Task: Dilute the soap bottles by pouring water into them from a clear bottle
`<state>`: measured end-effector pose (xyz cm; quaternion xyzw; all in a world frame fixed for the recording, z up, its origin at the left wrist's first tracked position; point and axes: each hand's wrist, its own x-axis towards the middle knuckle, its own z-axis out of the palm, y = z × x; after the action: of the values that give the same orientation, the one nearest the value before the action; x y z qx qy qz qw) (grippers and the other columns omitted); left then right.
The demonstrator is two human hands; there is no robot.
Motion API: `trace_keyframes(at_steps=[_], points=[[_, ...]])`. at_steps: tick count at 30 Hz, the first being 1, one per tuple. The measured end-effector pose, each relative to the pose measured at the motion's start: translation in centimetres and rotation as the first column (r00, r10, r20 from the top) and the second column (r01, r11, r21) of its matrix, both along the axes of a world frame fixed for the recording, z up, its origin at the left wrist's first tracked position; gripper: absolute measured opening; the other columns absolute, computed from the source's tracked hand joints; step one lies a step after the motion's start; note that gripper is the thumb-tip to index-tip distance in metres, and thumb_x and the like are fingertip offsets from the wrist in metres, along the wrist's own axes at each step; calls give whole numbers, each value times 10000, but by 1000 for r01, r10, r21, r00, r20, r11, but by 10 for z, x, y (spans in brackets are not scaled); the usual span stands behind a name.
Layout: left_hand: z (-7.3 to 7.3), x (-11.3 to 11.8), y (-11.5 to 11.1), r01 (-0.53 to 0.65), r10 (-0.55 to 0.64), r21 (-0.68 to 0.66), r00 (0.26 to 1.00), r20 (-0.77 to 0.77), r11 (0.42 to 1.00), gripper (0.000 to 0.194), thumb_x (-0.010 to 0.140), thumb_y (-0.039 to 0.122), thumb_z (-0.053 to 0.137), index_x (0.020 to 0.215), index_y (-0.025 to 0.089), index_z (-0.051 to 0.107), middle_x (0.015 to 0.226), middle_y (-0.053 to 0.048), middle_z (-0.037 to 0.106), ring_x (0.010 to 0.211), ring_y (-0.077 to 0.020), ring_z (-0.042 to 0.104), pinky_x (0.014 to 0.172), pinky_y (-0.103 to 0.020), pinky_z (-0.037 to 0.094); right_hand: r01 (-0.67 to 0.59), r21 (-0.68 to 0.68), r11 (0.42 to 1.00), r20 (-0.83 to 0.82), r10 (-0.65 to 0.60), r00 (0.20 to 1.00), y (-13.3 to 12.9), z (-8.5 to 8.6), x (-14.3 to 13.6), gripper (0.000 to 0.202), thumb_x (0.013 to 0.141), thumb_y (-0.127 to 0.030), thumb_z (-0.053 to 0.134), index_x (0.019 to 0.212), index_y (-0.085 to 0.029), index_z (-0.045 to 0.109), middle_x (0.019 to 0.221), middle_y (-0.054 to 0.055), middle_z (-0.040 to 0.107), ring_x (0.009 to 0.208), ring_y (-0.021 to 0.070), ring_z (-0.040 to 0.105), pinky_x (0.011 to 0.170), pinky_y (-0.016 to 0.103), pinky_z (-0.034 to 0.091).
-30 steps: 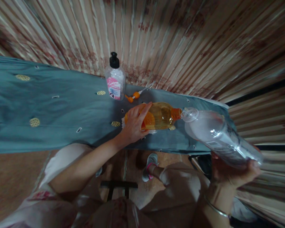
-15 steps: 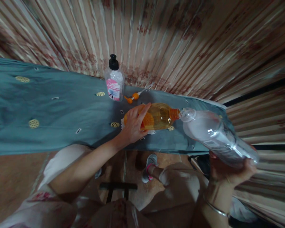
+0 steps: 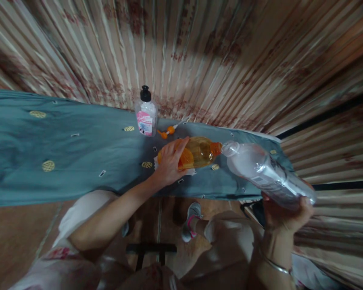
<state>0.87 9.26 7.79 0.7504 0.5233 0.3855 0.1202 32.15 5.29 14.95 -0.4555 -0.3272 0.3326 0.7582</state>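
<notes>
My left hand (image 3: 170, 162) is closed around the base of a see-through orange bottle (image 3: 202, 152), whose neck points right. A white piece of something shows partly from under that bottle. In my right hand (image 3: 287, 213) is a large clear plastic bottle (image 3: 257, 165), tilted with its mouth toward the left and its base gripped. The two bottle mouths are close together; whether they touch I cannot tell. Behind the orange bottle lies an orange pump top (image 3: 170, 129) with a white tube. Beside it stands a clear bottle with a black pump and pink label (image 3: 145, 121).
A long table with a blue-green patterned cloth (image 3: 87, 149) runs across the view. Pleated floral curtains (image 3: 157, 52) hang behind it and at the right. Below the near edge are my legs, a grey shoe (image 3: 194, 211) and a dark bar (image 3: 151, 248).
The view has shifted, so the table and its things sit slightly lower in the picture. Both hands keep their grip, and the bottles stay mouth to mouth.
</notes>
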Motion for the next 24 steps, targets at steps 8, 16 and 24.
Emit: trace_keyframes(at_steps=[8,16,24], points=[[6,1,-1,-18,16,-83,999,-29,996,1057,687,255,848,1575,198,278,1510,-175,470,1381,-363,462,1181,-537,353,-5,-14,1000,-8,5,1000,1,0,2,430,516,-450,708,918,-297,697,1004,-36,673,737,148,581,371,194,388],[10,4,3,-19,17,-102,1000,-18,995,1048,667,212,828,1575,168,306,1511,-175,474,1377,-368,459,1181,-526,355,6,-41,999,32,-4,999,0,-2,2,402,536,-496,680,868,-269,687,1057,-9,689,702,135,559,416,189,375],[7,6,5,-31,30,-48,1000,-5,998,1013,678,214,811,1562,163,319,1496,-180,489,1365,-353,474,1180,-518,349,36,-55,998,14,-35,999,1,-4,5,420,537,-488,658,888,-256,667,1017,1,669,711,138,539,453,196,366]])
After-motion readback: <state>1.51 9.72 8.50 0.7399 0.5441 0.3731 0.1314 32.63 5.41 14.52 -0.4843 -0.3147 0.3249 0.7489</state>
